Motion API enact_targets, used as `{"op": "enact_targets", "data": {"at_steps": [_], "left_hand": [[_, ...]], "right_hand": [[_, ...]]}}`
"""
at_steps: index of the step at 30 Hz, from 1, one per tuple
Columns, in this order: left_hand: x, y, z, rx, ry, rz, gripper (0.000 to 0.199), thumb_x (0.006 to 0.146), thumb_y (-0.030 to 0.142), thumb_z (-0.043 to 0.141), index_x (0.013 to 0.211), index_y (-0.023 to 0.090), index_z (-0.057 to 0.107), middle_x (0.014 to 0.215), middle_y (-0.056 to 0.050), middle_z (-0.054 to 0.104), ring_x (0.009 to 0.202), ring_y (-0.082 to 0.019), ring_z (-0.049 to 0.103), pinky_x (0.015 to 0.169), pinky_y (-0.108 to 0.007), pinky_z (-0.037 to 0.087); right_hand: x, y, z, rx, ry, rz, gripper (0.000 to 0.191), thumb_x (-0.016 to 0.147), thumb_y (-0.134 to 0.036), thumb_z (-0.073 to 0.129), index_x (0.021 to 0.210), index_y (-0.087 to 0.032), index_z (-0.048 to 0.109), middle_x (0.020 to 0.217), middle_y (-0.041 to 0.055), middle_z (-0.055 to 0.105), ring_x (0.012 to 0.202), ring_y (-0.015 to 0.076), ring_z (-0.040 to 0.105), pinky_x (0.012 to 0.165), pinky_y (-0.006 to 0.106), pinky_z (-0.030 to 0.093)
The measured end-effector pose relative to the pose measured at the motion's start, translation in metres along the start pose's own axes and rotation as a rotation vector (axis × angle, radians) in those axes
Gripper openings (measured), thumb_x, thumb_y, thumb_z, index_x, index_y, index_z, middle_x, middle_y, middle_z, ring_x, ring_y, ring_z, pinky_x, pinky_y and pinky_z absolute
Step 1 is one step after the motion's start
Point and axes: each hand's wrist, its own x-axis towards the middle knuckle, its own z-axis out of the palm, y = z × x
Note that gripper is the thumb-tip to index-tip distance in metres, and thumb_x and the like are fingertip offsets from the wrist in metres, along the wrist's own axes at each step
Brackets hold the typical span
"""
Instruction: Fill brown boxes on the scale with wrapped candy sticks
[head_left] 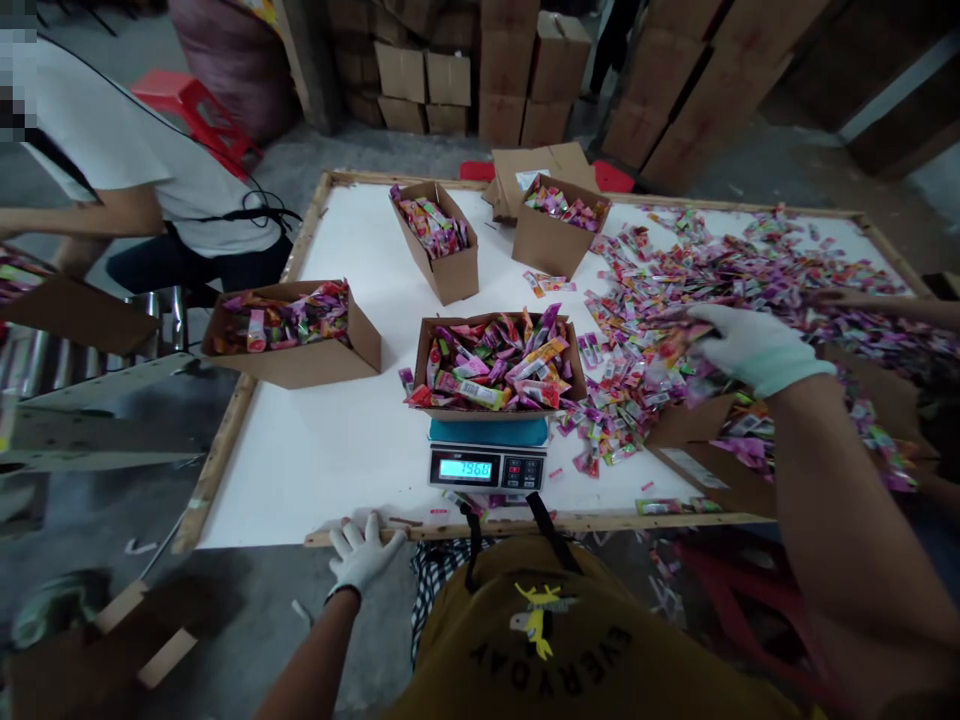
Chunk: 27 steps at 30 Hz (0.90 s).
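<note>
My left hand (361,552), in a white glove, rests on the table's wooden front edge with its fingers spread. My right hand (750,345), also gloved, is over the pile at the right, its fingers closed on some small candy packets (679,340), slightly blurred. In front of me a cardboard box full of candy packets (499,365) sits on a digital scale (486,468); its lit display seems to read 796.8. Loose pink and purple candy packets (637,380) lie between that box and my right hand.
Filled boxes stand at the left (300,360), back middle (454,270) and back right (551,240). Another open box (697,450) is below my right forearm. A co-worker's hand (832,298) reaches in from the right. At far left, a person (172,170) sits by a roller conveyor (67,350).
</note>
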Motion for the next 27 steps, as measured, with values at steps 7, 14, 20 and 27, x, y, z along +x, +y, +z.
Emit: {"op": "enact_targets", "data": {"at_steps": [7, 14, 20, 27], "left_hand": [[0.001, 0.000, -0.002, 0.014, 0.009, -0.035, 0.103, 0.087, 0.077, 0.038, 0.170, 0.017, 0.040, 0.179, -0.027, 0.021, 0.169, -0.050, 0.003, 0.125, -0.072, 0.026], [0.004, -0.002, 0.000, 0.087, -0.008, -0.046, 0.097, 0.092, 0.074, 0.034, 0.172, 0.020, 0.037, 0.180, -0.023, 0.022, 0.170, -0.047, 0.005, 0.126, -0.067, 0.028], [0.002, 0.000, 0.001, 0.041, -0.005, -0.042, 0.098, 0.091, 0.075, 0.037, 0.171, 0.020, 0.039, 0.181, -0.024, 0.019, 0.170, -0.048, 0.000, 0.126, -0.069, 0.026], [-0.013, 0.013, -0.017, -0.164, 0.015, -0.046, 0.097, 0.082, 0.069, 0.056, 0.162, 0.014, 0.051, 0.178, -0.030, 0.023, 0.168, -0.052, 0.000, 0.125, -0.076, 0.020]], "right_hand": [[-0.019, -0.079, 0.021, 0.194, -0.036, -0.866, 0.076, 0.084, -0.015, 0.070, 0.159, -0.018, 0.059, 0.159, 0.0229, 0.056, 0.140, 0.0359, 0.061, 0.118, 0.050, 0.052], [-0.004, -0.156, 0.039, 0.332, -0.287, -0.998, 0.033, 0.093, -0.012, 0.060, 0.113, -0.020, 0.085, 0.119, 0.0080, 0.082, 0.113, 0.0213, 0.077, 0.110, 0.035, 0.058], [0.008, -0.113, -0.017, 0.471, 0.044, -0.764, 0.027, 0.095, -0.028, 0.057, 0.107, -0.021, 0.080, 0.104, 0.0070, 0.082, 0.097, 0.0236, 0.077, 0.098, 0.039, 0.063], [0.007, -0.075, -0.021, 0.213, 0.333, -0.640, 0.053, 0.089, -0.029, 0.061, 0.140, -0.019, 0.070, 0.140, 0.0190, 0.068, 0.133, 0.0385, 0.065, 0.114, 0.059, 0.054]]}}
